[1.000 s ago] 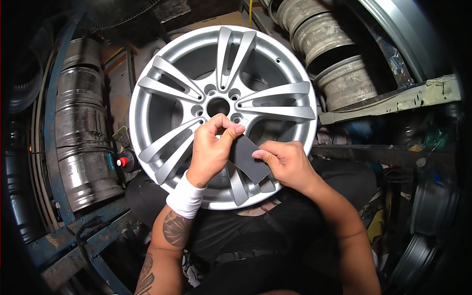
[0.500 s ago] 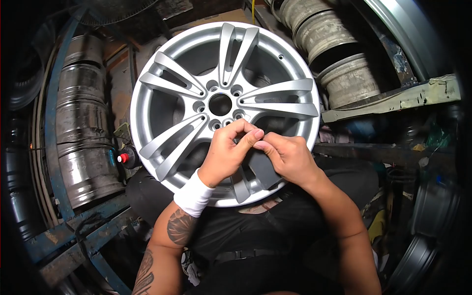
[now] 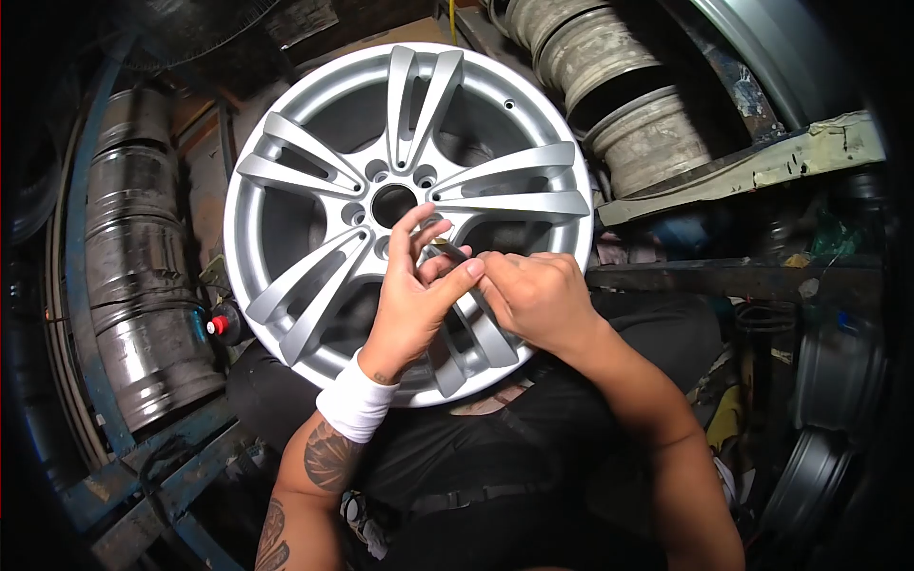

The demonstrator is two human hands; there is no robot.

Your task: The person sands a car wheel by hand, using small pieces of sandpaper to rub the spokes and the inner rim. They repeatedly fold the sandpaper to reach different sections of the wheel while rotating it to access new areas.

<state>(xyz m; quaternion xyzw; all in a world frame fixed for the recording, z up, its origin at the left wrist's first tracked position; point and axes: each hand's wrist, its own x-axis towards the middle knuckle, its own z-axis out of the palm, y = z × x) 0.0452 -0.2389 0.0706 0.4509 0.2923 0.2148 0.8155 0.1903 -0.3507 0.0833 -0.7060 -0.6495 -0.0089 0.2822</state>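
Observation:
A silver multi-spoke alloy wheel [image 3: 265, 295] lies face up across my lap. Over its lower spokes, my left hand [image 3: 414, 295] pinches a small dark piece of sandpaper [image 3: 449, 249] between thumb and forefinger, its other fingers loosely raised. My right hand [image 3: 541, 293] is closed at the other end of the piece, its knuckles up and its fingertips touching the left thumb. Most of the sandpaper is hidden by the fingers, and a yellowish edge shows.
Stacked metal wheel barrels [image 3: 143, 271] stand on the left beside a blue metal frame [image 3: 84, 238]. More bare rims [image 3: 647, 143] are piled at upper right, behind a pale rail [image 3: 752, 171]. A dark bottle with a red cap [image 3: 219, 325] sits beside the wheel.
The dark grey sheet that hung below my right hand no longer shows there; a small piece shows between my fingers. My left fingers have spread upward. The view has shifted slightly.

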